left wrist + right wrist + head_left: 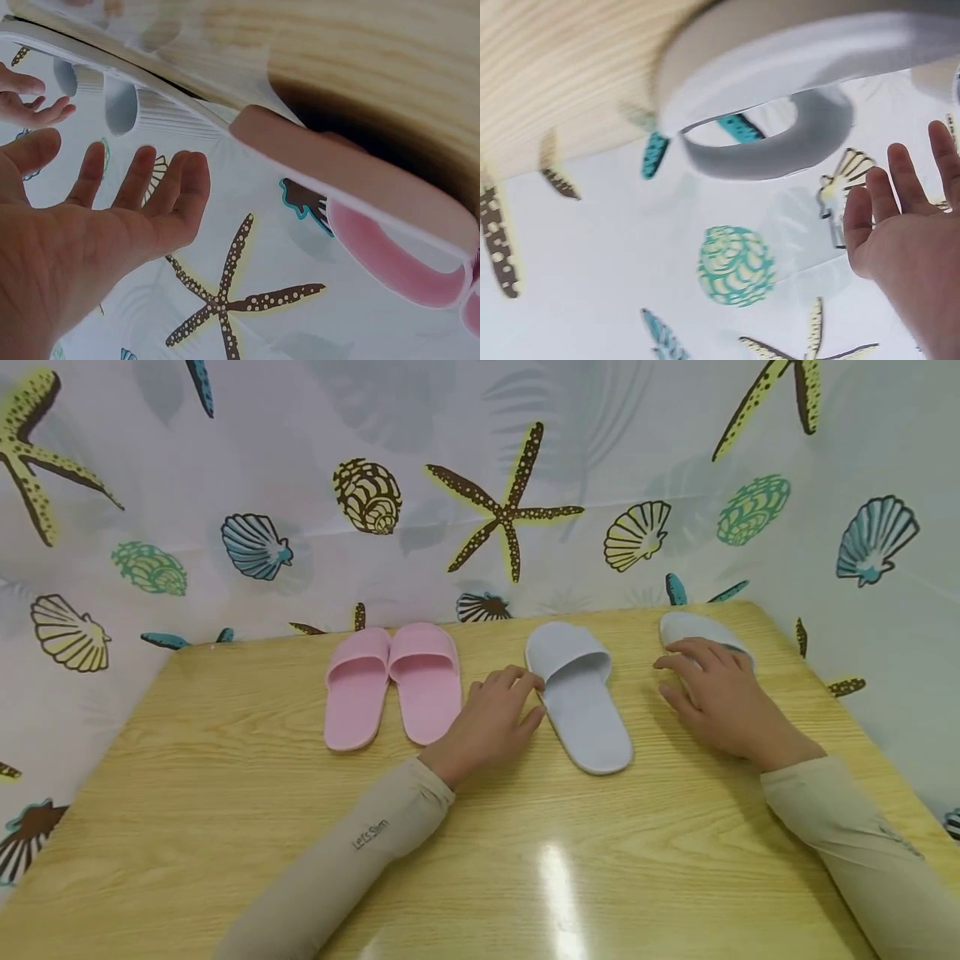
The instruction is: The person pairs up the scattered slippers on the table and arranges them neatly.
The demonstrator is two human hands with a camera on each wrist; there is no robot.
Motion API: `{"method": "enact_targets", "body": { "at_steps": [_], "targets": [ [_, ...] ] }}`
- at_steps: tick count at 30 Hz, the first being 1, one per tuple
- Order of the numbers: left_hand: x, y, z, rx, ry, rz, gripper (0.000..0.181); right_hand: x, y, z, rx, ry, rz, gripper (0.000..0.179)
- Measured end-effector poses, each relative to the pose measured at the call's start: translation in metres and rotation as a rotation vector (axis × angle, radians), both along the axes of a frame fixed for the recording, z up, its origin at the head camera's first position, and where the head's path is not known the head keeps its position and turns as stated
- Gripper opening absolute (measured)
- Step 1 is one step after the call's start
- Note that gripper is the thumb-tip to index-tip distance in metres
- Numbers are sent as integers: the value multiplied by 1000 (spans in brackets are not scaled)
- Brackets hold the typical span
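Observation:
My left hand [491,714] is between the pink pair and a white open-toed slipper [585,710], its fingertips right at that slipper's left edge. In the left wrist view the left hand [112,232] shows relaxed, spread fingers around nothing. Farther right, my right hand [723,697] overlaps a second white slipper [693,627] and hides most of it. The right wrist view shows this white slipper [832,127] beside the right hand [911,232], whose loose fingers hold nothing. Two pink slippers [354,710] lie side by side left of my left hand.
All slippers lie toward the back of a wood-grain table [225,827], toes to the rear. A white cloth [300,435] printed with starfish and shells hangs behind the table and along its right side. Beige sleeves cover both forearms.

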State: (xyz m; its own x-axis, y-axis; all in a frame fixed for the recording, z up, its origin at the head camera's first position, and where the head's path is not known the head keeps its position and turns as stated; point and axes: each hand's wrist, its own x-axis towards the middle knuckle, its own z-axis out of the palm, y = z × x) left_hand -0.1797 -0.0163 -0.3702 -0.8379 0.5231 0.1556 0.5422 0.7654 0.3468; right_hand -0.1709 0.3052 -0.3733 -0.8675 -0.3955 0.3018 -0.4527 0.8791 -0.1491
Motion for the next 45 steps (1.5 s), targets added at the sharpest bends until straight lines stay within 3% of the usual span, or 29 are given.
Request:
{"method": "enact_targets", "body": {
  "at_steps": [8, 15, 24, 32, 37, 45],
  "targets": [
    [-15, 19, 1, 49, -3, 49, 35, -18, 41, -2, -54, -4, -110, 39],
    [-33, 32, -2, 45, -21, 89, 35, -38, 62, 0, -117, -58, -143, 43],
    [-35, 49, 3, 35, -40, 87, 36, -60, 76, 3, -119, -184, -203, 54],
    [-45, 57, -2, 13, 44, 84, 43, -69, 75, -1, -153, -297, -213, 57],
    [-51, 59, -5, -22, 10, 99, 47, -73, 78, -1, -142, -355, -186, 54],
    [-61, 50, -12, -59, -45, 47, 47, -76, 77, -2, -170, -409, -151, 60]
  ]
}}
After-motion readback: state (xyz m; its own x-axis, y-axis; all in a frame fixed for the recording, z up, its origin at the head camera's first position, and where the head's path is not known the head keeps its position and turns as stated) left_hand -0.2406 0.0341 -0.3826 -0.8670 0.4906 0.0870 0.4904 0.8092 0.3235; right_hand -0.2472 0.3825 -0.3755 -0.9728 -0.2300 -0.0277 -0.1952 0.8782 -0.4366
